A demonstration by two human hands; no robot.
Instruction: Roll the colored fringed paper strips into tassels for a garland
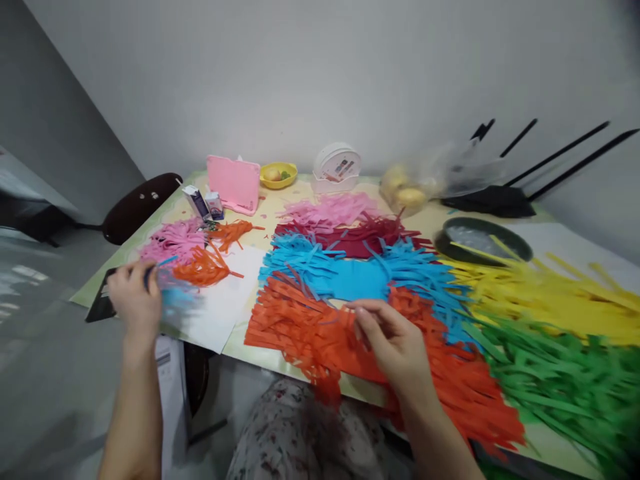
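Observation:
At the left, my left hand (134,293) is closed, with a blue tissue-paper tassel (180,299), smeared by motion, at its fingertips. A small dark thing shows at its fingers, too blurred to name. Beside it on the table lie pink tassels (177,241) and orange tassels (203,268) with twisted stems. My right hand (395,340) hovers over the orange fringed paper (300,320), fingers loosely curled and apart, with nothing visible in them. Behind that paper lie blue fringed paper (360,279), dark red fringed paper (345,241) and pink fringed paper (335,210).
Yellow fringed paper (545,297) and green fringed paper (570,380) spread at the right, near a dark oval dish (520,250). A pink tablet case (234,185), small cartons (196,202), a yellow bowl (277,183) and a white round holder (337,167) stand along the wall.

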